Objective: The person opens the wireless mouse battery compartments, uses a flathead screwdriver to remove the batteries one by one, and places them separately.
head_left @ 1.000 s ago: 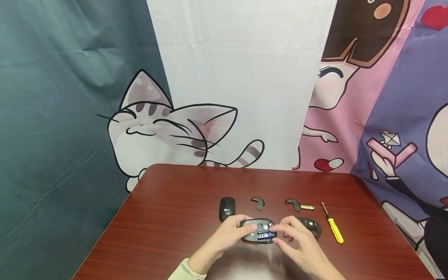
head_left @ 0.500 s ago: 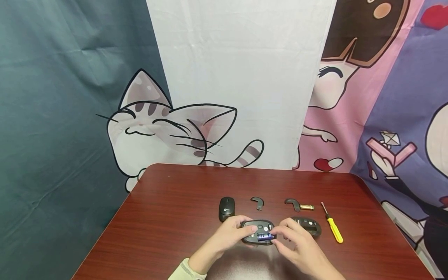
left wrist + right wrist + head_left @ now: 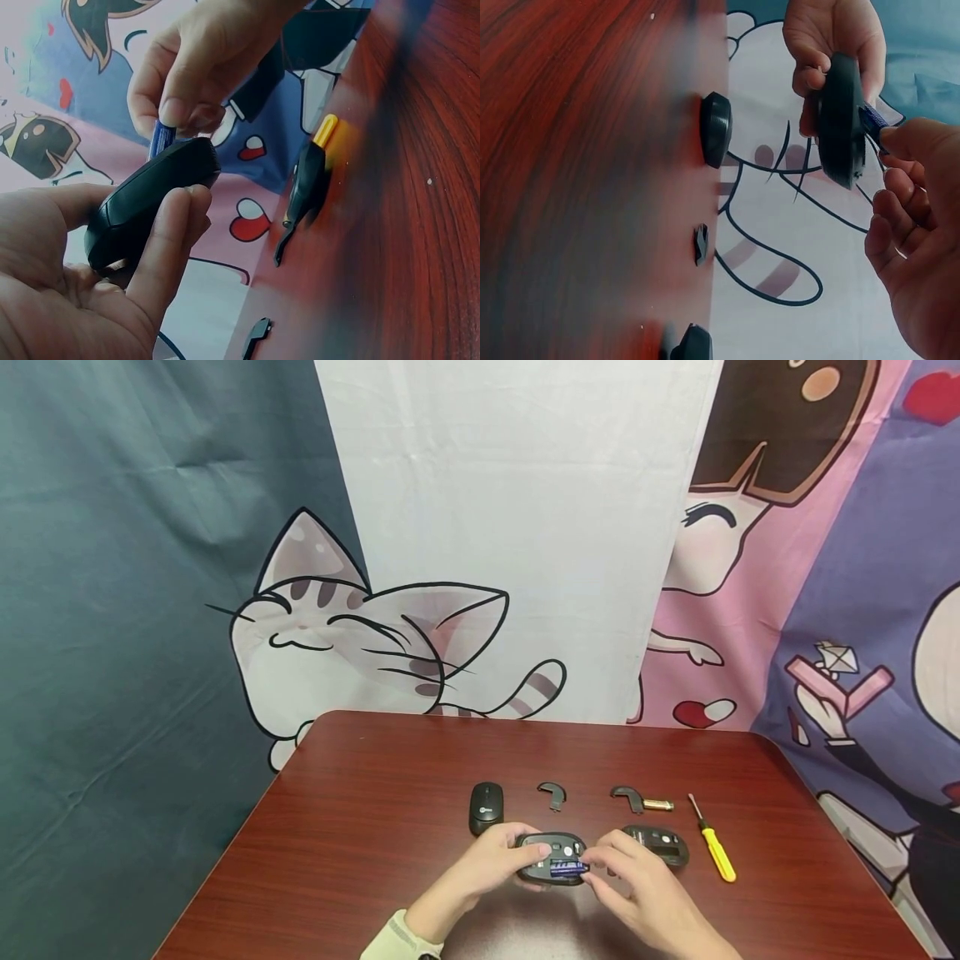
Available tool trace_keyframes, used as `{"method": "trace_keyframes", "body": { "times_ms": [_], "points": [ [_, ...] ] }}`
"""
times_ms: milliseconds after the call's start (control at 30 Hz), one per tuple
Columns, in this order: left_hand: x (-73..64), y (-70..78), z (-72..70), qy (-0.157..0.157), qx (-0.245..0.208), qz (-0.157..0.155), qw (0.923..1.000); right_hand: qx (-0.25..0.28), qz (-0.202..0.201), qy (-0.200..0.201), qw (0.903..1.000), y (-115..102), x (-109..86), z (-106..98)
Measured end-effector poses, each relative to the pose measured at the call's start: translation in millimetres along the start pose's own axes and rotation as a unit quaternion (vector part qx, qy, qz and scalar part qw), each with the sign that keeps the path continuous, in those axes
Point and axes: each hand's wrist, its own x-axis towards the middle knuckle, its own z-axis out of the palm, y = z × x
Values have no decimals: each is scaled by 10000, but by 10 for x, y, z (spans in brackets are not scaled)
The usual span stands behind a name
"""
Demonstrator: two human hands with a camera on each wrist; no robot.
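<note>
A yellow-handled screwdriver lies on the reddish table — a cartoon-printed curtain behind.

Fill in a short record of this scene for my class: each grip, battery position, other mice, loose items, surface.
Left grip: on held mouse, underside facing head camera
Right grip: pinching blue battery
Battery position: jutting slantwise from held mouse's underside
Other mice: logo mouse, top up; overturned mouse
Loose items: two curved pieces, gold battery, screwdriver
Surface: reddish-brown table
</note>
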Motion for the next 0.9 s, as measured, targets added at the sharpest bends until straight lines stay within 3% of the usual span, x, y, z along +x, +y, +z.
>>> {"method": "trace_keyframes", "body": {
  "times_ms": [233, 600, 900],
  "points": [
    [46, -64, -33, 139, -129, -22, 9998, 93, 185, -40, 9998, 28, 27, -69],
    [139, -136, -81, 379, -365, -14, 9986, 440, 644, 248, 9966, 160, 64, -102],
    [230, -172, -51, 516, -103, -92, 9986, 7, 813, 418, 9958, 335, 124, -86]
  ]
}}
